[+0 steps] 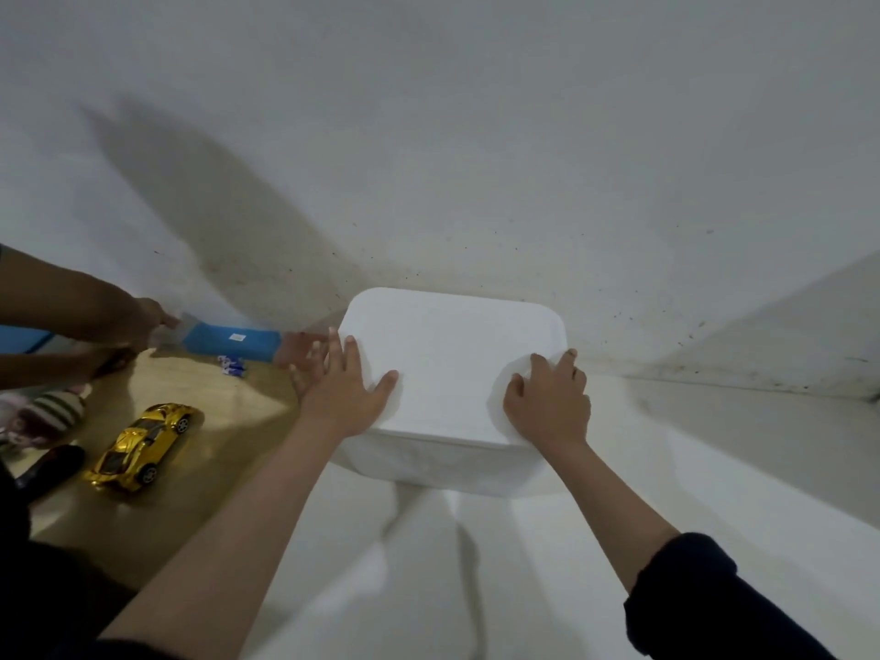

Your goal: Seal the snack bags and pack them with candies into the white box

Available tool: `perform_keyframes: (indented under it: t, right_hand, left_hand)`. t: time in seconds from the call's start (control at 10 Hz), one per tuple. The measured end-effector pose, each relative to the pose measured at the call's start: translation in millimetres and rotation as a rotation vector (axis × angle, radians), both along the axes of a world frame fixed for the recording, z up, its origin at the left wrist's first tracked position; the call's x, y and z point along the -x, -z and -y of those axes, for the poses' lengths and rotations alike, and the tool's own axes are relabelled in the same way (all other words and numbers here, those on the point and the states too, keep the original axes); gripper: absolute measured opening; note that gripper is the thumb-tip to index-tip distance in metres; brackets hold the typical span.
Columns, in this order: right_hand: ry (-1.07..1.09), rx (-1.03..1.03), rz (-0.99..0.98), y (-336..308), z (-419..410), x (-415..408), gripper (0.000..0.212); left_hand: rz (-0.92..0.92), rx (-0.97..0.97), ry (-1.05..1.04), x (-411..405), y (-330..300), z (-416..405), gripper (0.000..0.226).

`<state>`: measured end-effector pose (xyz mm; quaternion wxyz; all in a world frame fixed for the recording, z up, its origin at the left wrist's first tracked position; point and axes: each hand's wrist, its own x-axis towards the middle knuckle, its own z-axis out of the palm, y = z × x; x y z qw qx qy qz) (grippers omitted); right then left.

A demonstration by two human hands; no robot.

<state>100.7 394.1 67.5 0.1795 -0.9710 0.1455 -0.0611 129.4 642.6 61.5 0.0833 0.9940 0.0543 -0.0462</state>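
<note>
Both palms flat, fingers spread, grasping nothing: left hand [345, 390] on lid [452, 364] of white box [443, 464], right hand [547, 402] alongside. Left of the left hand, gold toy car [143, 445].

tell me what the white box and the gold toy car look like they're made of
White box: looks like matte foam or soft plastic, judging by its rounded corners and dull, glare-free lid; which one is unclear. Gold toy car: mirror-shiny metallic finish with sharp highlights, probably chrome-plated plastic or die-cast metal; dark wheels look like rubber or plastic.
</note>
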Motion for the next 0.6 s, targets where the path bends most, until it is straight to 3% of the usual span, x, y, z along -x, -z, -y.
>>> perform_keyframes:
  t: [0.3,0.4,0.5,0.6]
  right_hand:
    - [-0.099,0.084,-0.138,5.6,-0.9,-11.2,0.059]
    - [-0.11,0.023,-0.154,4.6,2.6,-11.4,0.06]
    - [-0.072,-0.274,-0.041,-11.7,5.9,-5.5,0.056]
    - [-0.061,-0.583,0.23,-30.2,15.3,17.2,0.046]
  left_hand:
    - [-0.038,-0.038,0.082,-6.8,-7.7,-2.0,0.089]
    - [-0.036,-0.109,0.074,-4.0,-11.8,3.6,0.086]
    - [0.05,-0.103,0.044,2.9,-29.1,21.7,0.068]
    - [0.285,0.158,0.121,26.8,-33.5,56.3,0.053]
